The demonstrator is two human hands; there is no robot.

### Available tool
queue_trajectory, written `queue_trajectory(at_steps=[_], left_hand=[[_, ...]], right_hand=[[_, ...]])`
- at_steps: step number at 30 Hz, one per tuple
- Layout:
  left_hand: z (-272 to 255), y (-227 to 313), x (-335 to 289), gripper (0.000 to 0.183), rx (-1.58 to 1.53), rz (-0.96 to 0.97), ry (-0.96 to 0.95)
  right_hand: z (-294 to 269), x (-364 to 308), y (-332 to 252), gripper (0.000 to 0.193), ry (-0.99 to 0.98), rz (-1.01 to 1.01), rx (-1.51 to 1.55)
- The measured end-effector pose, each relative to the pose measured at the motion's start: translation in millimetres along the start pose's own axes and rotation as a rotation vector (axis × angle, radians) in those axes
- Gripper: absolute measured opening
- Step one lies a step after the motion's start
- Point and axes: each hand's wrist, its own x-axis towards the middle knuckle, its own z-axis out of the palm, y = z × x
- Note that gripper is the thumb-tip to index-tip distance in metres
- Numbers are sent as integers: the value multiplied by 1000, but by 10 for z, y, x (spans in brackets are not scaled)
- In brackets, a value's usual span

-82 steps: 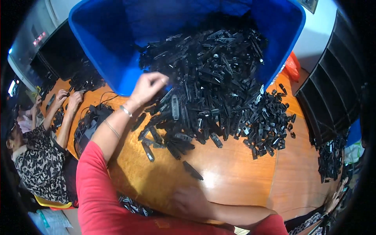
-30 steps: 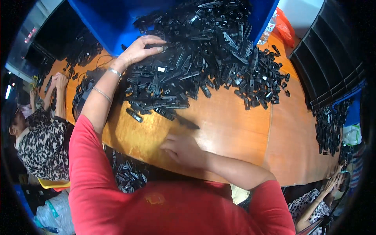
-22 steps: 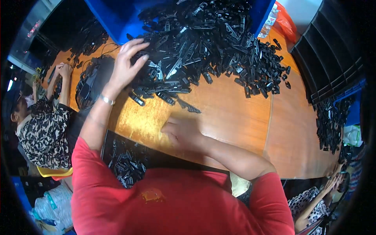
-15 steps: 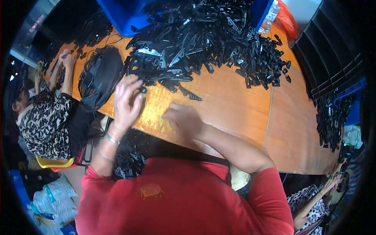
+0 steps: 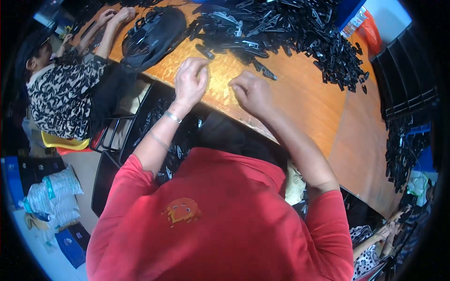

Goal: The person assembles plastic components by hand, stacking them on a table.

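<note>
My left hand [image 5: 190, 83] is over the near part of the wooden table [image 5: 309, 107], its fingers bent forward and the thumb apart from them. Just beyond its fingertips is a small dark piece [image 5: 205, 51]; whether they touch it I cannot tell. To the right, my right hand [image 5: 253, 92] has its fingers curled in against the thumb. Anything inside that grip is hidden. A longer black plastic part [image 5: 265, 70] lies on the table beyond my right hand, at the near edge of a large heap of black plastic parts [image 5: 276, 28].
A black bag [image 5: 161, 35] lies on the table to the left. Behind the heap's right side are a blue bin [image 5: 349, 14] and a red plastic bag [image 5: 371, 35]. A black padded panel [image 5: 405, 79] stands far right. One person [image 5: 65, 98] works at left, another [image 5: 375, 243] at lower right.
The view has shifted, so the heap and bag appear higher and farther right. My left hand's fingers are less spread and sit nearer the table's front edge. My right hand stays curled.
</note>
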Motion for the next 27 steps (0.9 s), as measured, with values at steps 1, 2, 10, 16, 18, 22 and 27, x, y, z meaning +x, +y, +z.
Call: queue_trajectory(at_steps=[1, 2, 10, 16, 18, 22, 27], left_hand=[[12, 14, -8, 13, 10, -16, 0], [9, -5, -30, 11, 7, -18, 11], [-4, 84, -61, 10, 25, -35, 11], [-13, 51, -69, 11, 46, -37, 26], [0, 57, -54, 11, 39, -30, 24], [26, 74, -43, 8, 23, -43, 25], [44, 40, -50, 6, 16, -9, 11]], right_hand=[[3, 5, 14, 7, 4, 9, -15], [20, 4, -14, 7, -1, 20, 3], [-75, -49, -96, 9, -33, 11, -45], [-97, -22, -135, 10, -35, 3, -63], [-107, -27, -152, 9, -34, 25, -70], [-125, -33, -173, 10, -50, 69, -66], [-30, -76, -69, 8, 11, 6, -48]])
